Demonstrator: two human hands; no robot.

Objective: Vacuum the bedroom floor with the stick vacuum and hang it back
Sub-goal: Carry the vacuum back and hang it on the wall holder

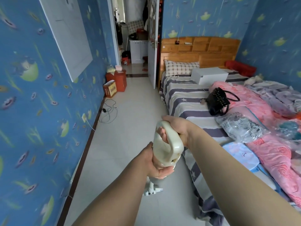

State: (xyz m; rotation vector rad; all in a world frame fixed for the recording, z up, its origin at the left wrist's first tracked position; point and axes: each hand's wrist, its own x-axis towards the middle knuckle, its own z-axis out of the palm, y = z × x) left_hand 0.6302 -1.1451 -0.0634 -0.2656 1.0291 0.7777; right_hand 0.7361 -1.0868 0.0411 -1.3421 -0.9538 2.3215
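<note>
I hold a cream-white stick vacuum [169, 145] upright in front of me, over the pale tiled floor [130, 121]. My right hand [176, 128] is wrapped around the top of its loop handle. My left hand [154, 162] cups the body just below the handle from the left side. The vacuum's floor head [152, 189] shows below my hands, resting on the tiles close to the bed's edge. The tube between body and head is mostly hidden by my left hand.
A bed [195, 101] with striped sheet, pink blankets, a black handbag [218, 101] and a white box fills the right side. Along the blue left wall lie a black cable [108, 111], a cardboard box [110, 88] and a red container [119, 80]. An open door [153, 46] leads out ahead.
</note>
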